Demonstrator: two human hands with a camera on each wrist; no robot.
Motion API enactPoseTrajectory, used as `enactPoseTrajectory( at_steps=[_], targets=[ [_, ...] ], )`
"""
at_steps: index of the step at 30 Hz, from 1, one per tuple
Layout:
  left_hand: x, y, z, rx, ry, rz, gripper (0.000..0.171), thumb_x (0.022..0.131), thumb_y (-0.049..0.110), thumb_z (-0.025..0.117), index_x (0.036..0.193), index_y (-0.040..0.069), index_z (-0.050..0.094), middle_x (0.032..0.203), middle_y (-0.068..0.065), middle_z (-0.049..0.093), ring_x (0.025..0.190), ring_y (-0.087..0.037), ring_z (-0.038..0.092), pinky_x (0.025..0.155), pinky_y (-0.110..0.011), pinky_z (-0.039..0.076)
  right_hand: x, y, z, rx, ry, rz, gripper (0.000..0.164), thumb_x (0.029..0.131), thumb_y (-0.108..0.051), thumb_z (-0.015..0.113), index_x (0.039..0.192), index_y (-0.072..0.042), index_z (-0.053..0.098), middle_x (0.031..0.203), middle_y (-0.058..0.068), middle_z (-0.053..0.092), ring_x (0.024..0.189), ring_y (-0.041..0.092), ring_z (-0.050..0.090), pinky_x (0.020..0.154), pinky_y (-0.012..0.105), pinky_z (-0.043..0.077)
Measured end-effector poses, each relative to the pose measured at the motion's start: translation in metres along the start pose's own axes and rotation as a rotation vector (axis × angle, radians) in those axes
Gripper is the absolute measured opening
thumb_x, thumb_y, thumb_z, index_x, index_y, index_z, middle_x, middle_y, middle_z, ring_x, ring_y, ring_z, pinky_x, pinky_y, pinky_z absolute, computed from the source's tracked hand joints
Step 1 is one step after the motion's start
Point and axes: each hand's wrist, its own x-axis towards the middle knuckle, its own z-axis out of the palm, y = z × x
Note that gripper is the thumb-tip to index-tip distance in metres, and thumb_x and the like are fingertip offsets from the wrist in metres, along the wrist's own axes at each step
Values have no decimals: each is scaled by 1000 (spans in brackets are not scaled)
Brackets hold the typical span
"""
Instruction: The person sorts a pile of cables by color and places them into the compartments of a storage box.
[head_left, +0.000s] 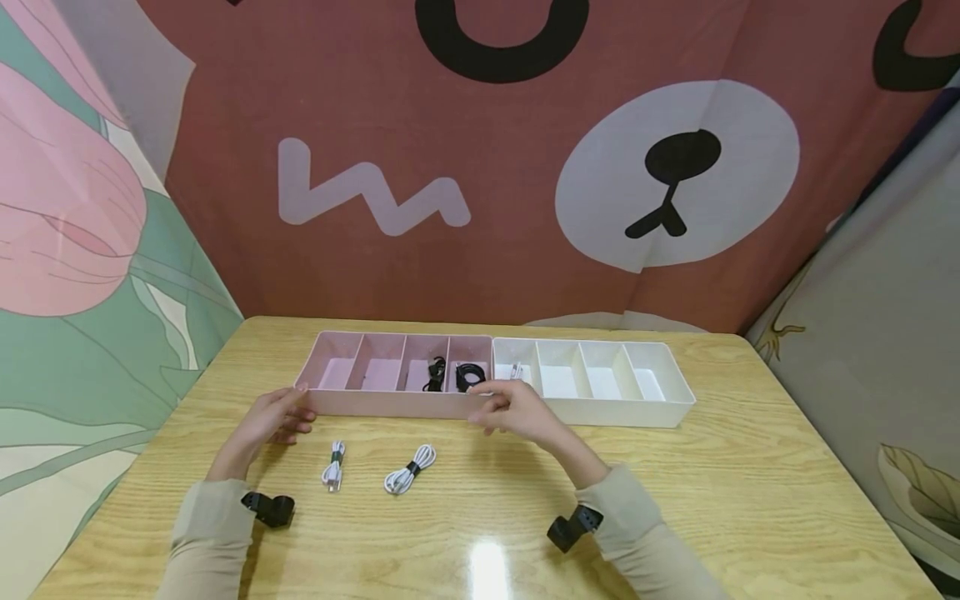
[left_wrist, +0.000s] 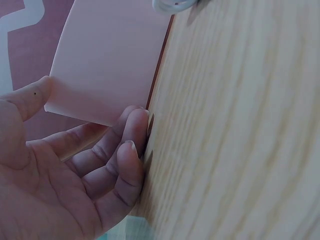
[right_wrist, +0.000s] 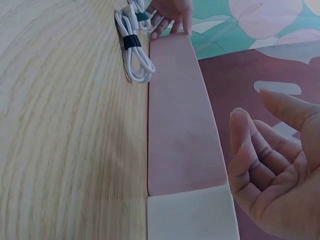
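Pink four-compartment organizer (head_left: 397,404): left hand (head_left: 273,417) pinches its near corner, light steady pressure advised; right hand (head_left: 517,408), empty, loosely curled, is beside it

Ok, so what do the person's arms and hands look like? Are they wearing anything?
Both arms have long, plain beige sleeves: the left sleeve and the right sleeve end in wide cuffs. A small black device sits at each wrist, left and right. The left hand and right hand are bare, with no gloves.
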Motion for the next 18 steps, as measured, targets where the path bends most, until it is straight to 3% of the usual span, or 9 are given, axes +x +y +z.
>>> enactPoseTrajectory(
  at_steps=[8,13,18],
  targets=[
    [0,-1,-1,-11,-5,-1,71,93,52,38,128,-10,35,81,0,62,70,-12,62,58,-29,50,3,-1,10,10,-56,-33,38,80,-4,69,115,5,57,75,14,66,65,37,62,58,36,50],
    [0,0,0,-11,3,2,70,93,51,38,127,-10,36,82,-2,63,70,-13,62,57,-30,50,5,1,15,30,-62,-54,39,79,0,68,116,7,56,79,18,66,64,32,63,63,44,51],
    [0,1,0,-4,4,-6,68,94,50,37,128,-9,36,82,-2,63,70,-13,62,57,-30,50,6,1,21,-26,-53,-79,41,77,-3,70,114,7,57,83,15,65,71,24,63,64,33,52]
  ],
)
